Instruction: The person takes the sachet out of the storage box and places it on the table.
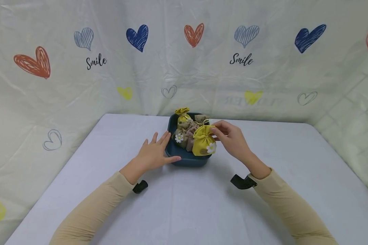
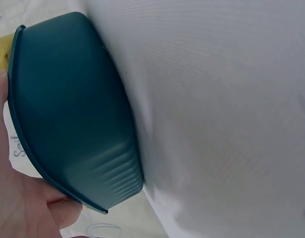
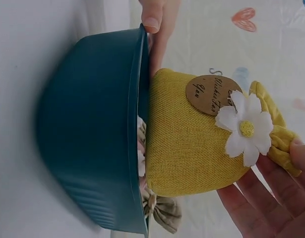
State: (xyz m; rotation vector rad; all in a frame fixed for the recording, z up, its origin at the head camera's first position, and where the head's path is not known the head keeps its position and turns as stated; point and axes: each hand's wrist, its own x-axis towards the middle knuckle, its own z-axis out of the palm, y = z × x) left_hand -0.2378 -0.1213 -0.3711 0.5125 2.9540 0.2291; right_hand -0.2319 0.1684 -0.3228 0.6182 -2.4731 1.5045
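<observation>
Now the right hand (image 1: 233, 141) pinches the yellow bag (image 1: 201, 141) by its top, upright over the right side of the tub (image 1: 188, 163). Opposite, the left hand (image 1: 153, 153), fingers apart, touches the tub.

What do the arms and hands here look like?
They are a person's. The left sleeve and right sleeve are plain beige, reaching the wrists. A small black gadget shows near each cuff. The left hand and right hand wear no gloves.
</observation>
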